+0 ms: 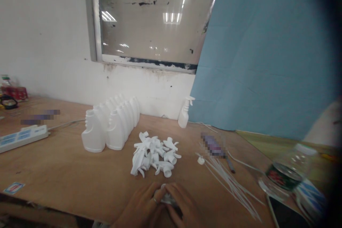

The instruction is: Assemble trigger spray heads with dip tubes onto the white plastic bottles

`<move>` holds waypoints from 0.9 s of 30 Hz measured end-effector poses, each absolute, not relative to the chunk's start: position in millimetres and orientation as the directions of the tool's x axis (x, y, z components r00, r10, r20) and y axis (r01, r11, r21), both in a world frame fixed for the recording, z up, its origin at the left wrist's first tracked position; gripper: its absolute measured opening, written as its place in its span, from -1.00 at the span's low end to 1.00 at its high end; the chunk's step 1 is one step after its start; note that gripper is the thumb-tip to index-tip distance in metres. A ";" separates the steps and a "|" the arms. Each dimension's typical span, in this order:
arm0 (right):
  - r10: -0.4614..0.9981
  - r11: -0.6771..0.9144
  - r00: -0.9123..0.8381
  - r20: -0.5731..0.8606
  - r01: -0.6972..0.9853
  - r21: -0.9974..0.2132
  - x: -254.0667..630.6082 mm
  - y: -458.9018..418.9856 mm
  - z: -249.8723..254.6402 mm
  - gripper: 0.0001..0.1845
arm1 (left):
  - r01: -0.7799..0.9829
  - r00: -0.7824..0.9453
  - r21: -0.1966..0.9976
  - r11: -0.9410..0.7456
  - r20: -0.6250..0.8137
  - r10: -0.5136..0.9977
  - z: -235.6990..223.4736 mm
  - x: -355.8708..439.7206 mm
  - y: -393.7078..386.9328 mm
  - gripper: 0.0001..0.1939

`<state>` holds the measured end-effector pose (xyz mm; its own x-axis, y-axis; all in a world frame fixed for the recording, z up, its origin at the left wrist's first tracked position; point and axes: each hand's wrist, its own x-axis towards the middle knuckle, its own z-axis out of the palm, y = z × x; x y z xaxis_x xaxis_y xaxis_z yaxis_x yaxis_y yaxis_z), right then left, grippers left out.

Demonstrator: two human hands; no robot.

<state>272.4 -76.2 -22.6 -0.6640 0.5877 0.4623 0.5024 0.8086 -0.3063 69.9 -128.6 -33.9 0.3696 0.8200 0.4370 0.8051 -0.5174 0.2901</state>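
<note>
At the near edge of the table my left hand (pixel 146 199) and my right hand (pixel 184 201) come together with bent fingers. Between them they grip a small white plastic part (pixel 167 198) that looks like a trigger spray head; fingers cover much of it, so its exact shape is unclear. A ring is on a finger of my left hand. Just beyond my hands lies a loose pile of white trigger spray heads (pixel 153 153). Behind and left of the pile, white bottles (pixel 93 137) without tops stand upright in two rows. One bottle fitted with a spray head (pixel 184 114) stands against the wall.
Thin white tubes (pixel 229 181) lie spread to the right, with a small white cap (pixel 201 160) near their far end. Further right are a clear water bottle (pixel 287 171) and a dark phone (pixel 285 213). A power strip (pixel 24 137) lies at left.
</note>
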 end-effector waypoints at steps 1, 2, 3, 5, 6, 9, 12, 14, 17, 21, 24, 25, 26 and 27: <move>0.591 0.807 -0.662 0.462 0.501 -0.314 272.5 -76.3 -23.2 -0.47 | 0.804 0.375 0.290 -0.519 0.428 0.822 -34.6 69.5 -128.0 -0.40; 0.593 0.805 -0.660 0.461 0.497 -0.324 272.7 -76.4 -24.1 -0.47 | 0.803 0.380 0.293 -0.519 0.420 0.824 -34.7 69.2 -127.7 -0.40; 0.595 0.804 -0.659 0.460 0.491 -0.336 272.9 -76.6 -24.9 -0.47 | 0.802 0.381 0.300 -0.516 0.409 0.829 -34.0 69.0 -127.8 -0.39; 0.604 0.797 -0.655 0.454 0.481 -0.366 273.4 -77.4 -25.9 -0.48 | 0.803 0.377 0.322 -0.501 0.376 0.846 -30.4 69.3 -129.4 -0.40; 0.611 0.791 -0.653 0.448 0.479 -0.381 273.6 -78.0 -25.6 -0.48 | 0.805 0.372 0.333 -0.491 0.361 0.855 -27.9 69.6 -130.5 -0.41; 0.632 0.770 -0.662 0.403 0.481 -0.418 274.1 -80.2 -22.0 -0.51 | 0.808 0.349 0.362 -0.464 0.341 0.873 -21.8 70.6 -133.5 -0.45; 0.645 0.756 -0.666 0.374 0.486 -0.439 274.5 -82.1 -18.0 -0.53 | 0.797 0.337 0.392 -0.459 0.342 0.877 -21.7 70.7 -134.0 -0.48; 0.651 0.752 -0.659 0.378 0.489 -0.443 274.6 -82.5 -17.5 -0.53 | 0.785 0.341 0.400 -0.474 0.359 0.869 -24.0 70.4 -133.5 -0.46; 0.658 0.747 -0.648 0.384 0.497 -0.441 274.8 -82.1 -20.0 -0.53 | 0.768 0.349 0.396 -0.503 0.401 0.847 -27.3 69.7 -133.2 -0.44; 0.653 0.754 -0.646 0.396 0.504 -0.422 275.6 -81.0 -24.2 -0.52 | 0.763 0.359 0.370 -0.529 0.438 0.824 -30.1 68.6 -132.8 -0.46; 0.633 0.771 -0.654 0.414 0.489 -0.407 275.7 -80.8 -25.0 -0.49 | 0.760 0.385 0.323 -0.564 0.477 0.790 -32.0 68.0 -129.9 -0.45; 0.625 0.778 -0.657 0.421 0.484 -0.401 275.3 -80.9 -24.5 -0.48 | 0.759 0.388 0.314 -0.570 0.485 0.784 -32.2 67.9 -128.6 -0.44; 0.617 0.785 -0.659 0.429 0.479 -0.394 274.8 -81.3 -23.8 -0.46 | 0.760 0.388 0.312 -0.571 0.487 0.783 -32.0 68.0 -127.4 -0.42; 0.614 0.788 -0.656 0.439 0.477 -0.389 274.2 -81.8 -22.8 -0.44 | 0.761 0.386 0.316 -0.567 0.481 0.787 -31.4 68.2 -126.5 -0.41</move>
<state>274.2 -81.8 -22.8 -0.6562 0.6140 0.4387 0.4773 0.7880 -0.3889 68.2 -126.5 -31.4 0.3863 0.7868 0.4813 0.7606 -0.5669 0.3164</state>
